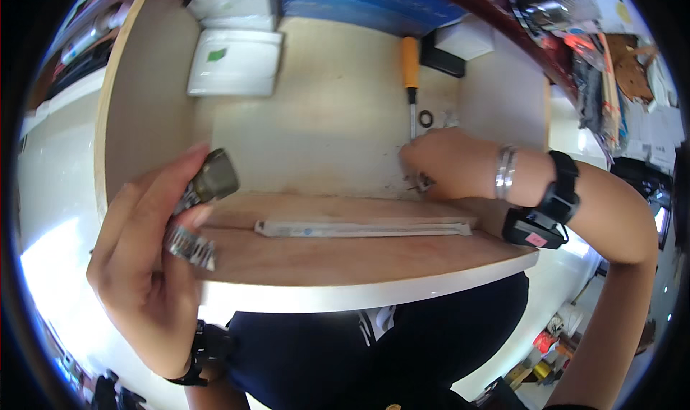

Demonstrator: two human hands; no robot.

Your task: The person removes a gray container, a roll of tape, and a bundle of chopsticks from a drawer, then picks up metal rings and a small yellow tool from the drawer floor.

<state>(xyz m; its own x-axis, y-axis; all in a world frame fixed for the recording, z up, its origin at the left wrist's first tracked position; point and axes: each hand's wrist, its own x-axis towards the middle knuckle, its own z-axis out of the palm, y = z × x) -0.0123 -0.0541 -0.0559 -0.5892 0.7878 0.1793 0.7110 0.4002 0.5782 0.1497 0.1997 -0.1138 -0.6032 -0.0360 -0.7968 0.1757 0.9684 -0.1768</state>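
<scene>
An open wooden drawer (372, 297) with a white front edge lies before me. My left hand (145, 237) is raised over its near left part, closed round a small bottle (215, 175) with a dark olive cap; part of the bottle is hidden by my fingers. At the right side of the drawer, my right hand (439, 162) reaches down to the bottom with fingers curled on small dark items (425, 182) that are partly hidden. Just beyond it are a screwdriver (411, 68) with an orange handle and a black ring (426, 119).
A white box (235, 62) with a green mark, another white box (237, 3) and a blue box (361, 6) stand at the drawer's back. A black box (442, 57) is at the back right. A long thin packet (361, 229) lies along the near wall.
</scene>
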